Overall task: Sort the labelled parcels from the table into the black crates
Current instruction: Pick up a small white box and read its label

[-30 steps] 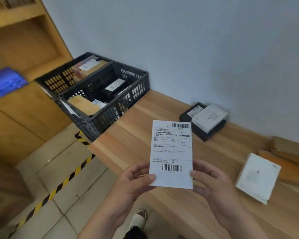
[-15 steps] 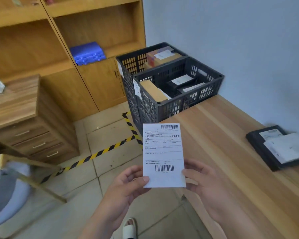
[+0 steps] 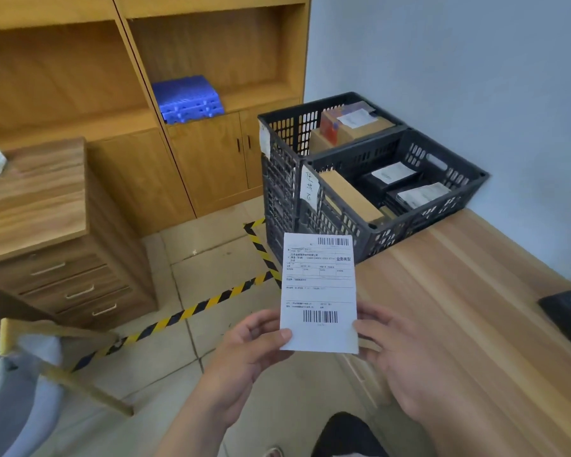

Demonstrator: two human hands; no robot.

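Above the tabletop point(image 3: 468, 311) edge, white barcoded parcel point(image 3: 318, 291) upright, lower corners pinched by left hand point(image 3: 248, 351) and right hand point(image 3: 406, 361)

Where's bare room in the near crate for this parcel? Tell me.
Near crate: a free patch at the right end, between the labelled black parcels and the right wall. The brown box crowds the left. The far crate looks fuller.

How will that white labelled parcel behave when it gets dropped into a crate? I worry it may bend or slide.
The white parcel looks thin and flat, held upright by its lower corners between the left hand and right hand without sagging, so probably fairly stiff and light. Its smooth label face suggests it may slide over boxes in the near crate.
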